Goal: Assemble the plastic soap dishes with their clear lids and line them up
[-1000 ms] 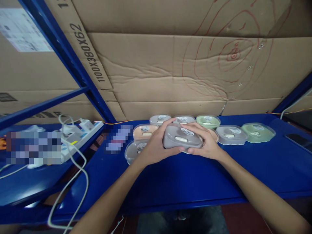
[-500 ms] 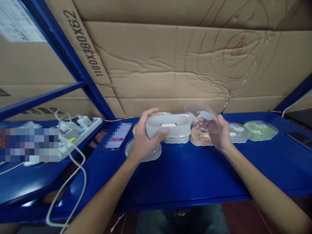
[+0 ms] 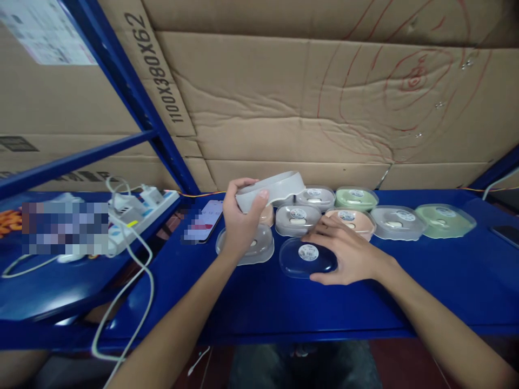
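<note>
My left hand (image 3: 240, 227) grips a grey oval box base (image 3: 271, 189) by its left end and holds it tilted above the blue shelf (image 3: 284, 308). My right hand (image 3: 348, 254) presses a clear lid (image 3: 307, 257) with a round white sticker flat on the shelf, fingers curled over its right edge. Several closed oval boxes lie behind the hands: a grey one (image 3: 295, 219), a peach one (image 3: 352, 221), green ones (image 3: 357, 198) and a clear one (image 3: 246, 248) under my left wrist.
A phone (image 3: 203, 221) lies left of the boxes. A white power strip (image 3: 140, 213) with plugs and cables sits on the lower left shelf. Cardboard sheets (image 3: 304, 102) form the back wall, with a blue shelf post (image 3: 133, 102) slanting across. Another green box (image 3: 444, 220) lies far right.
The closed grey box was pulled apart. My left hand raised the base. My right hand carried the clear lid down from mid-air and set it on the shelf.
</note>
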Available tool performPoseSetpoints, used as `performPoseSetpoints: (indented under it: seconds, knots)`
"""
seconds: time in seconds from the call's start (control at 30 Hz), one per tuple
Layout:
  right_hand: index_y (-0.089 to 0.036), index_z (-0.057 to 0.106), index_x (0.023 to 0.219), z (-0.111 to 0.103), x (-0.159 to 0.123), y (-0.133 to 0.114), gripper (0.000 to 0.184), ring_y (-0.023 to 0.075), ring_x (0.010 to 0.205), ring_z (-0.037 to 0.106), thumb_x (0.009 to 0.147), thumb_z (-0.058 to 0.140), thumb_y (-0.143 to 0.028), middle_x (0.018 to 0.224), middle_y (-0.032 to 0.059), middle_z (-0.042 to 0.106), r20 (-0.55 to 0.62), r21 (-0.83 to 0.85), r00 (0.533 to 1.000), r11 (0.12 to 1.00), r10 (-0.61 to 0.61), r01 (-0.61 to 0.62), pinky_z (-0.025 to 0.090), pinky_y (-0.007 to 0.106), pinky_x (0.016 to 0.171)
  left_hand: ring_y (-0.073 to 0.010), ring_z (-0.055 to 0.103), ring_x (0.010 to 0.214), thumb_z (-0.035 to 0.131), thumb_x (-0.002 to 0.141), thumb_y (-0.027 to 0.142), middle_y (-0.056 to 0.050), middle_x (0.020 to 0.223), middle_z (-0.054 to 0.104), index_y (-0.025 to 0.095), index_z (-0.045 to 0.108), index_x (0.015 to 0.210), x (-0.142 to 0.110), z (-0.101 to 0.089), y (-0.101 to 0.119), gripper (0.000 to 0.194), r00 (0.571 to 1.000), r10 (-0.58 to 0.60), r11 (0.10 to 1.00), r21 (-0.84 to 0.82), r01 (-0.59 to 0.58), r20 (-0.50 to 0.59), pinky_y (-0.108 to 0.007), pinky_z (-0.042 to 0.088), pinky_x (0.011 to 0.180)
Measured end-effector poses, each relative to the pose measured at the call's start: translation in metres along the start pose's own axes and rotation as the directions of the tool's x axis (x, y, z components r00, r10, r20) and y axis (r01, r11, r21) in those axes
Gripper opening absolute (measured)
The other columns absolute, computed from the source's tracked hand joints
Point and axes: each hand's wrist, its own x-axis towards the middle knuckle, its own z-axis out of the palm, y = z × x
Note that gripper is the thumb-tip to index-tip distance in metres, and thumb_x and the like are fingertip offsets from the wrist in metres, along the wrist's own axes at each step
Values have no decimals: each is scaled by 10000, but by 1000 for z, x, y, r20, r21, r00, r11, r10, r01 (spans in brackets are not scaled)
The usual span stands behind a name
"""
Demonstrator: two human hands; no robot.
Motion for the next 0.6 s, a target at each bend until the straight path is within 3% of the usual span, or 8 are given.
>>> performPoseSetpoints:
  seconds: [0.23, 0.37, 0.5, 0.6]
  knots:
    - [-200, 732, 1384, 8, 1, -5, 709, 395, 1157, 617, 801, 869, -578, 1260, 185, 734, 46, -75, 999, 997, -22, 25, 549, 618, 976, -280, 719, 1164, 807, 864, 499, -66, 1217, 764, 245, 674, 1162, -8, 3, 10, 414, 994, 15, 995, 96, -26, 112, -438, 573, 1006]
    - [-206, 706, 1395, 5, 3, -4, 715, 381, 1172, 631, 825, 858, -610, 1273, 169, 720, 24, -23, 1000, 1000, -9, 9, 552, 604, 995, -292, 715, 1172, 834, 833, 490, -76, 1252, 756, 240, 668, 1200, -12, 4, 11, 474, 980, 1, 993, 117, -24, 199, -453, 561, 1026]
    - [-234, 687, 1136, 1, 3, 0, 467, 312, 1048, 668, 915, 791, -632, 1089, 94, 729, -174, 70, 979, 993, 102, -91, 561, 529, 947, -278, 729, 1144, 852, 829, 480, -84, 1307, 752, 245, 642, 1239, -12, 4, 11, 516, 962, -12, 998, 63, -6, 275, -435, 580, 987]
    - [-256, 582, 994, 2, 3, 5, 425, 228, 821, 627, 917, 796, -616, 907, 31, 662, -393, 205, 875, 954, 284, -217, 551, 417, 765, -269, 733, 1146, 859, 840, 489, -87, 1319, 753, 253, 637, 1249, -13, 4, 13, 522, 950, 13, 1000, 2, -14, 311, -412, 596, 952]
